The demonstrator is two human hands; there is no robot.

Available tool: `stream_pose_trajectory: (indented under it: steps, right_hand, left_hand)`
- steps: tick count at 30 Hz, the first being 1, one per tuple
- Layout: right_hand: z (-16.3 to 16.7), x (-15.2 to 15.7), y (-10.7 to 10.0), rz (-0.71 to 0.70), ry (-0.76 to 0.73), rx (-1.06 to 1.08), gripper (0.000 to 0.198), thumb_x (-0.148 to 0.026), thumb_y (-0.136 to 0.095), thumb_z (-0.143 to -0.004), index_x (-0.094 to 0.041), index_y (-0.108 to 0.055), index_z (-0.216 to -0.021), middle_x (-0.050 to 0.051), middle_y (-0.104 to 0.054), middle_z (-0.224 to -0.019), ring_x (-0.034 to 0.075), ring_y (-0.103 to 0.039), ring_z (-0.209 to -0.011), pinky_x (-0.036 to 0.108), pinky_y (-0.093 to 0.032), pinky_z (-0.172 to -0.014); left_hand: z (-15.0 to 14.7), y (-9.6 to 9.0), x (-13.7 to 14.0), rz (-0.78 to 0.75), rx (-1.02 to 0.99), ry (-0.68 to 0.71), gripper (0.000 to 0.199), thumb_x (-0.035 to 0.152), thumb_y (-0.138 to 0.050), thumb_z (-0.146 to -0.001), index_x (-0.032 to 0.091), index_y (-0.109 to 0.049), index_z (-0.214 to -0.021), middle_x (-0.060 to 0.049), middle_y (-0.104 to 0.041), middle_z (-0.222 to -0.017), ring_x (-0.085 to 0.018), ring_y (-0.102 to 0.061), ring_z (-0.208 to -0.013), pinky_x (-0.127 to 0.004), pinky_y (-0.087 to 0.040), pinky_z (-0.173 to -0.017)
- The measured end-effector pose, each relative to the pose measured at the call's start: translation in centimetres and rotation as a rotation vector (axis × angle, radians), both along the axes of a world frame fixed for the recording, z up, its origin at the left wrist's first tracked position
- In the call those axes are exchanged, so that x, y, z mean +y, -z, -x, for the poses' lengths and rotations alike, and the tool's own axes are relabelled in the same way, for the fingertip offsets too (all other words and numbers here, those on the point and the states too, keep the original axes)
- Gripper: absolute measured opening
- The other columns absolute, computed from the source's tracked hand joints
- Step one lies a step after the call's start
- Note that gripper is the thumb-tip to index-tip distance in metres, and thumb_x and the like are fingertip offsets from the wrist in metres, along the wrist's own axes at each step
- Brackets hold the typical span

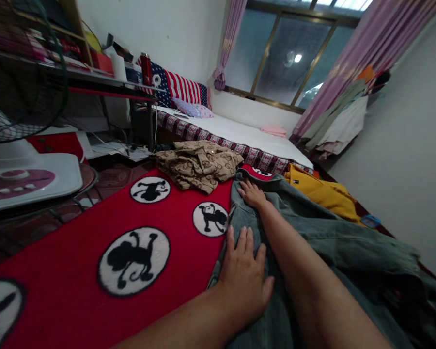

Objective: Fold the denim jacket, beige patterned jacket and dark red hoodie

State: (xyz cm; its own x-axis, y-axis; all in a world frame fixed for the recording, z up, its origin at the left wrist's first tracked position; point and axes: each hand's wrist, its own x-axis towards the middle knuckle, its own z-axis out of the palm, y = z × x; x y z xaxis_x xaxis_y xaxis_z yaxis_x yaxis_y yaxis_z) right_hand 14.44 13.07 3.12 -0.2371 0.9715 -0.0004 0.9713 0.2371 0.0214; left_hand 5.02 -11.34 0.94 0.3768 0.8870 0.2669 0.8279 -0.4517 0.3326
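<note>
A faded grey-blue denim garment lies spread and wrinkled over the right side of a red blanket with monkey prints in white circles. Its exact kind is hard to tell. My left hand rests flat near the garment's left edge, fingers stretched forward. Farther ahead, my right hand presses on the far end of the denim with its fingers spread. Neither hand grips anything. A crumpled tan patterned piece of clothing lies beyond the hands, and a yellow garment is to the far right.
On the left stands a white fan on a round stool. Behind it is a desk loaded with boxes and a red thermos. A bed sits below the window, and clothes hang on the right.
</note>
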Motion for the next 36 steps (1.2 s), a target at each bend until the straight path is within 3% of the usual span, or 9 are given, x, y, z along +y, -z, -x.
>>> stream_pose_trajectory:
  steps: [5, 9, 13, 16, 19, 23, 28, 33, 36]
  right_hand:
    - [0.1, 1.0, -0.2, 0.116, 0.03, 0.031, 0.058, -0.052, -0.027, -0.099, -0.028, -0.027, -0.152, 0.011, -0.013, -0.162, 0.035, -0.021, -0.145, 0.059, -0.022, -0.112]
    - [-0.6, -1.4, -1.2, 0.105, -0.021, 0.057, 0.054, -0.049, -0.038, -0.097, -0.025, -0.04, -0.146, 0.01, -0.025, -0.159, 0.033, -0.024, -0.145, 0.054, -0.026, -0.112]
    - [-3.3, -6.6, -0.8, -0.05, -0.172, 0.243, 0.042, -0.038, -0.043, -0.096, -0.018, -0.056, -0.131, 0.01, -0.054, -0.139, 0.023, -0.047, -0.131, 0.039, -0.036, -0.11]
    - [-5.9, -12.4, 0.0, -0.323, -0.306, 0.475, 0.038, -0.025, -0.053, -0.087, -0.016, -0.058, -0.124, 0.014, -0.057, -0.135, 0.025, -0.051, -0.127, 0.043, -0.039, -0.108]
    - [-8.0, -19.0, 0.4, -0.42, -0.427, 0.546, 0.045, -0.009, -0.048, -0.079, -0.019, -0.057, -0.122, 0.012, -0.055, -0.137, 0.023, -0.05, -0.129, 0.046, -0.038, -0.109]
    - [-8.9, -27.1, -0.4, -0.335, -0.65, 0.413, 0.056, -0.001, -0.043, -0.072, -0.022, -0.055, -0.123, 0.01, -0.056, -0.136, 0.021, -0.049, -0.13, 0.052, -0.03, -0.113]
    - [-7.9, -34.6, -1.9, -0.065, -0.925, 0.24, 0.067, -0.011, -0.048, -0.073, -0.019, -0.043, -0.139, 0.012, -0.047, -0.146, 0.022, -0.038, -0.139, 0.052, -0.02, -0.117]
    - [-6.4, -38.1, -1.5, 0.075, -1.004, 0.244, 0.067, -0.018, -0.047, -0.081, -0.016, -0.033, -0.146, 0.012, -0.042, -0.15, 0.021, -0.032, -0.142, 0.049, -0.015, -0.119]
    - [-6.6, -38.4, -1.9, 0.09, -0.958, 0.379, 0.053, -0.016, -0.042, -0.09, -0.024, -0.04, -0.142, 0.006, -0.054, -0.142, 0.016, -0.04, -0.138, 0.042, -0.026, -0.117]
  left_hand:
    - [0.1, 0.4, 0.3, -0.019, 0.02, -0.02, 0.066, 0.06, -0.041, -0.089, 0.018, -0.051, -0.14, -0.022, -0.03, -0.154, -0.037, -0.022, -0.145, -0.065, 0.001, -0.115]
    - [0.2, 0.3, 0.5, -0.028, 0.013, -0.03, 0.066, 0.06, -0.042, -0.089, 0.02, -0.05, -0.14, -0.021, -0.031, -0.154, -0.035, -0.025, -0.144, -0.063, -0.002, -0.116]
    - [0.3, 0.0, 0.6, -0.06, 0.039, -0.037, 0.064, 0.059, -0.042, -0.089, 0.02, -0.05, -0.139, -0.02, -0.034, -0.153, -0.034, -0.027, -0.144, -0.062, -0.002, -0.115]
    - [0.2, 0.0, 0.5, -0.068, 0.068, -0.036, 0.063, 0.058, -0.041, -0.09, 0.02, -0.049, -0.14, -0.019, -0.035, -0.153, -0.034, -0.028, -0.143, -0.062, -0.002, -0.115]
    - [0.2, 0.0, 0.5, -0.081, 0.089, -0.035, 0.062, 0.056, -0.04, -0.091, 0.019, -0.048, -0.14, -0.019, -0.035, -0.153, -0.033, -0.027, -0.143, -0.061, -0.003, -0.115]
    - [0.3, 0.0, 0.6, -0.067, 0.114, -0.023, 0.061, 0.055, -0.037, -0.093, 0.02, -0.046, -0.142, -0.02, -0.034, -0.153, -0.034, -0.028, -0.143, -0.062, -0.005, -0.114]
    - [0.2, 0.1, 0.6, -0.102, 0.117, -0.039, 0.062, 0.059, -0.036, -0.093, 0.02, -0.047, -0.141, -0.019, -0.036, -0.152, -0.033, -0.03, -0.142, -0.061, -0.005, -0.114]
    - [0.3, 0.1, 0.5, -0.089, 0.131, -0.033, 0.062, 0.059, -0.036, -0.093, 0.021, -0.046, -0.141, -0.02, -0.035, -0.153, -0.033, -0.029, -0.142, -0.061, -0.005, -0.114]
    - [1.1, -1.3, 0.8, 0.005, 0.166, 0.019, 0.064, 0.059, -0.043, -0.091, 0.021, -0.044, -0.143, -0.019, -0.03, -0.155, -0.033, -0.026, -0.144, -0.062, -0.006, -0.114]
